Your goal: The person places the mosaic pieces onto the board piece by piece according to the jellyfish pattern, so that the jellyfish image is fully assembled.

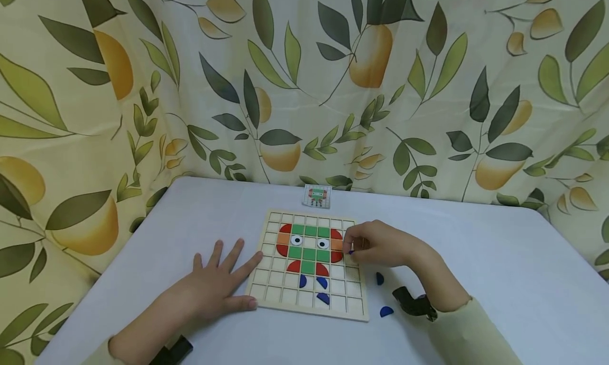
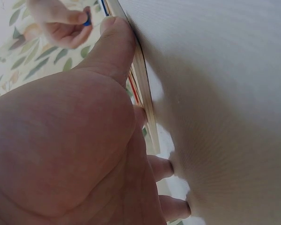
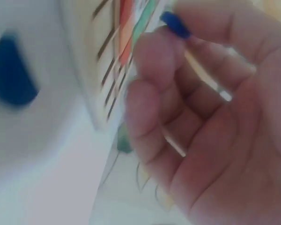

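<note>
A wooden grid board (image 1: 274, 293) lies on the table, with red, green and orange tiles forming a figure and two eye tiles (image 1: 296, 240) in it. My right hand (image 1: 383, 242) is over the board's right edge and pinches a blue half-round piece (image 3: 175, 24) between thumb and fingers. Fingers spread, my left hand (image 1: 209, 283) rests flat at the board's left edge, its thumb and index fingertips right at the rim. Several blue pieces (image 1: 322, 282) sit in the lower cells, one of them lower (image 1: 323, 298) than the others.
Two blue half-rounds, one nearer the board (image 1: 379, 278) and one closer to me (image 1: 386, 311), lie on the white table (image 1: 476, 248) right of the board. A small picture card (image 1: 317, 195) with a similar figure is behind it. A leaf-patterned curtain (image 1: 304, 106) hangs along the back.
</note>
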A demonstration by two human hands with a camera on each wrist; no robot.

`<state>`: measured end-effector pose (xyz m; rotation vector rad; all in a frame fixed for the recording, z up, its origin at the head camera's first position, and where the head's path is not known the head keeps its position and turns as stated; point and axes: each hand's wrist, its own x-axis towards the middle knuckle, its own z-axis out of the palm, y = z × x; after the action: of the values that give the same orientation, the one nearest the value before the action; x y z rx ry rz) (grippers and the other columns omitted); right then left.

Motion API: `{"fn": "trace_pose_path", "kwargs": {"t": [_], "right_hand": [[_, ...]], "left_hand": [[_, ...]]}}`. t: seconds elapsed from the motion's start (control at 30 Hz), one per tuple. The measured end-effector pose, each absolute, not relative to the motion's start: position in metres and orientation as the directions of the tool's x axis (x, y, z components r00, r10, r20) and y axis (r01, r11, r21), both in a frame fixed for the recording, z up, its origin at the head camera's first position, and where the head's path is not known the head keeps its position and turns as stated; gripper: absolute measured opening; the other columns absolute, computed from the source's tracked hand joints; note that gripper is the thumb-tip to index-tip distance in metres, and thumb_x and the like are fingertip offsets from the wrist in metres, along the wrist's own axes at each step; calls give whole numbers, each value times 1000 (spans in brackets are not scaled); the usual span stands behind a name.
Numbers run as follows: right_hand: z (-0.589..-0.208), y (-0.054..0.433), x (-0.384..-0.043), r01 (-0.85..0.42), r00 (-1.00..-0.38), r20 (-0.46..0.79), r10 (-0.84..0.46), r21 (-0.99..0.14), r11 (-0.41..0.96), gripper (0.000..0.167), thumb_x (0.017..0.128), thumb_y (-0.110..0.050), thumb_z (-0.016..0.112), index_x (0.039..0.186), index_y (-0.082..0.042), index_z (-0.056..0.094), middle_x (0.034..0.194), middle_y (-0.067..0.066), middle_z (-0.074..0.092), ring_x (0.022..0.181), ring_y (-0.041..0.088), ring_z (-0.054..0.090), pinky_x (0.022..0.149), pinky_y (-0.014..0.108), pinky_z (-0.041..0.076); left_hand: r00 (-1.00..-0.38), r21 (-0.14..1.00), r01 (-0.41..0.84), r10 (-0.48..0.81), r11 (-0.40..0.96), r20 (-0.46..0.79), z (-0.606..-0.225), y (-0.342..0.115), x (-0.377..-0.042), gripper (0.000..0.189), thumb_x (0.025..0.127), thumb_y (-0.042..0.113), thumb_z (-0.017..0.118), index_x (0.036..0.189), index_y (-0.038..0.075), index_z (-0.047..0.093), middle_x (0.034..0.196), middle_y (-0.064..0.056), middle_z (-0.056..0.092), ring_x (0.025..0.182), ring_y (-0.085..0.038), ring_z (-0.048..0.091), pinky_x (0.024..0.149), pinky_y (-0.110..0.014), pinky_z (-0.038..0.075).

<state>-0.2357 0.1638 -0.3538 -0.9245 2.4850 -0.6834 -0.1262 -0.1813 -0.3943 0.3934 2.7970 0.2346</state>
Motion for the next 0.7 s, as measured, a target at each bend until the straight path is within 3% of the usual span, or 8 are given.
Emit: {"fn": "trace_pose_path", "kwargs": {"t": [0.2,0.47,0.7], "right_hand": [[-353,139,-222,-533,-647,-119,-753,-636,558,8,92,-9,67,97,-14,67,80,-6,58,78,15,55,68,27,48],[-357,100,-192,-611,-559,-113,-822,-614,500,11,90,-13,73,93,-23,71,80,-17,64,74,4,58,69,24,51],[-362,85,-178,-649,-574,-159,-803,-510,564,16,86,-19,80,88,-30,69,75,-22,61,70,1,55,67,22,48]], "left_hand": [[-911,212,253,306,944,-276,-393,-182,-127,92,81,77,55,158,36,26,167,-17,12,146,-59,6,99,-85,11],[-909,198,271,318,942,-269,-398,-184,-129,92,82,79,52,158,37,25,167,-17,12,146,-59,7,99,-85,12],[-912,195,258,305,946,-273,-399,-185,-130,92,81,80,53,158,38,24,167,-16,11,147,-58,5,101,-84,11]]}}
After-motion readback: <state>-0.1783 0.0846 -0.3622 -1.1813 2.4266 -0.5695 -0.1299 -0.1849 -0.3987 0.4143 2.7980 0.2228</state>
